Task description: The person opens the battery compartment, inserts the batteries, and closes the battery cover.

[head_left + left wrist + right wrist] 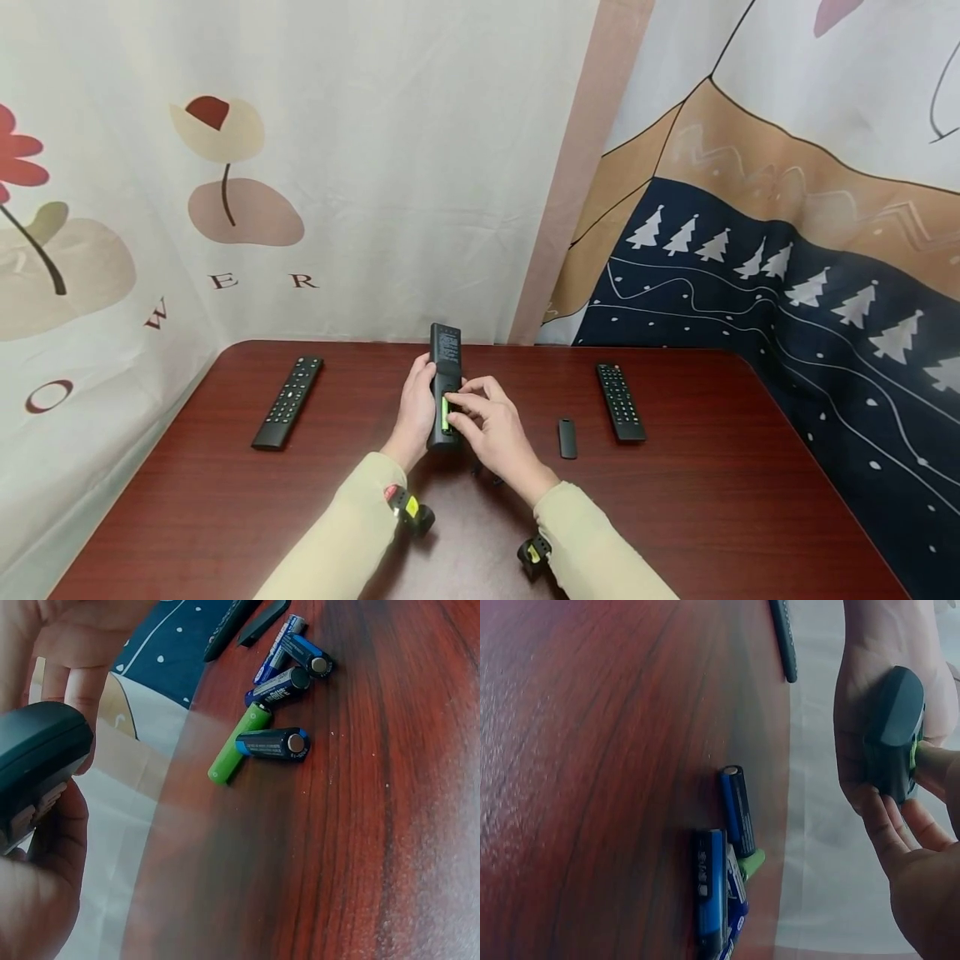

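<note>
A black remote control point(447, 357) is held back side up above the table, in my left hand point(417, 412), whose fingers and thumb wrap its sides. In its uncovered lower compartment lies a green battery point(445, 414). My right hand point(501, 427) has its thumb and index finger pinching that battery; other fingers touch the remote's edge. In the left wrist view, a second green battery point(229, 756) lies on the table, partly under a black-and-blue battery point(271, 744). Several more blue and black batteries point(279, 686) are beside them; in the head view my right hand mostly hides this pile.
One remote point(288, 404) lies at the left of the brown table point(187, 500), another remote point(621, 403) at the right. A small black battery cover point(567, 439) sits left of the right remote. Patterned curtains point(405, 167) hang behind the table's far edge.
</note>
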Demonstrator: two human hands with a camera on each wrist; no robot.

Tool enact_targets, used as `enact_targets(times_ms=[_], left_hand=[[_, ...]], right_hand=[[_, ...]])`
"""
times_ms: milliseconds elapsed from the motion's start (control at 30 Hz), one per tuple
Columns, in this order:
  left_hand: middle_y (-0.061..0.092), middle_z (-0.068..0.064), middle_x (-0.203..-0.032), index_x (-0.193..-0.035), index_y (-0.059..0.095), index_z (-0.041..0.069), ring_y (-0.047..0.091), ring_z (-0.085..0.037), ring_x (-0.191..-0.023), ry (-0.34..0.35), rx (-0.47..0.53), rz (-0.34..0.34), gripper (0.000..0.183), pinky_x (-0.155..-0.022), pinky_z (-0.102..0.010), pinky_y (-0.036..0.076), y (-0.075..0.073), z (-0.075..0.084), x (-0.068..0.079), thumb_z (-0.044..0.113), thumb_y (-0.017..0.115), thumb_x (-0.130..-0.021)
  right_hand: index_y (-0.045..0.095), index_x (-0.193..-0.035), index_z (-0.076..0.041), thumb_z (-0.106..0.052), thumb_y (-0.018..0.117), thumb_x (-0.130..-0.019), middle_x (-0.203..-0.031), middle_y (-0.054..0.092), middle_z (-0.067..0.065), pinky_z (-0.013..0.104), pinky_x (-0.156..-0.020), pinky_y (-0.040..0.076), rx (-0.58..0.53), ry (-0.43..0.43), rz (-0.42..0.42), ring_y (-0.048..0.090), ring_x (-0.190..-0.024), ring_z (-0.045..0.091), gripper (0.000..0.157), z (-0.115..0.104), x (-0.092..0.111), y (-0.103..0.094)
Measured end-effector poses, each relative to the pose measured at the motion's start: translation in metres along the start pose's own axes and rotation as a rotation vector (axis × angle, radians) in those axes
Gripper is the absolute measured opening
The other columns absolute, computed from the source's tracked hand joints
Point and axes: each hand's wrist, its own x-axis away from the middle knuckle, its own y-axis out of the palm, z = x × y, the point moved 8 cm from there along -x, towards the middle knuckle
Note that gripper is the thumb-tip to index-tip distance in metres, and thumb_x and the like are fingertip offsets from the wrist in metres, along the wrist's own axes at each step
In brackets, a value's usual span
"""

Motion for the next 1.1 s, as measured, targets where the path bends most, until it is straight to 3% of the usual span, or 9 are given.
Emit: enact_targets(times_ms=[267,833,1100], left_hand=[[0.057,-0.034,-0.127,-0.149,0.041,0.017,0.062,-0.021,-0.084,-0.003,0.003,0.012,0.043,-0.069,-0.033,0.053,-0.002,0.001,-0.001,0.030,0.023,-0.112],[0.064,-0.025,-0.117,-0.149,0.041,0.013,0.065,-0.022,-0.088,0.015,0.010,0.008,0.043,-0.074,-0.034,0.054,-0.002,0.001,-0.002,0.029,0.022,-0.113],[0.064,-0.022,-0.112,-0.149,0.038,0.012,0.067,-0.022,-0.078,0.011,0.066,0.000,0.043,-0.073,-0.034,0.056,0.000,0.002,-0.002,0.027,0.022,-0.113]], right_hand=[[0.076,-0.113,-0.001,-0.001,0.075,-0.092,-0.119,0.060,0.012,0.029,-0.078,0.059,-0.002,0.032,-0.029,0.070,-0.090,0.021,0.021,0.003,0.001,-0.003],[0.075,-0.118,-0.006,-0.004,0.075,-0.093,-0.109,0.064,0.006,0.031,-0.078,0.059,0.043,0.077,-0.019,0.068,-0.088,0.018,0.025,0.014,0.008,-0.009],[0.075,-0.116,-0.007,-0.005,0.076,-0.093,-0.107,0.065,0.005,0.029,-0.077,0.058,0.099,0.092,-0.072,0.068,-0.087,0.017,0.023,0.023,0.011,-0.012]])
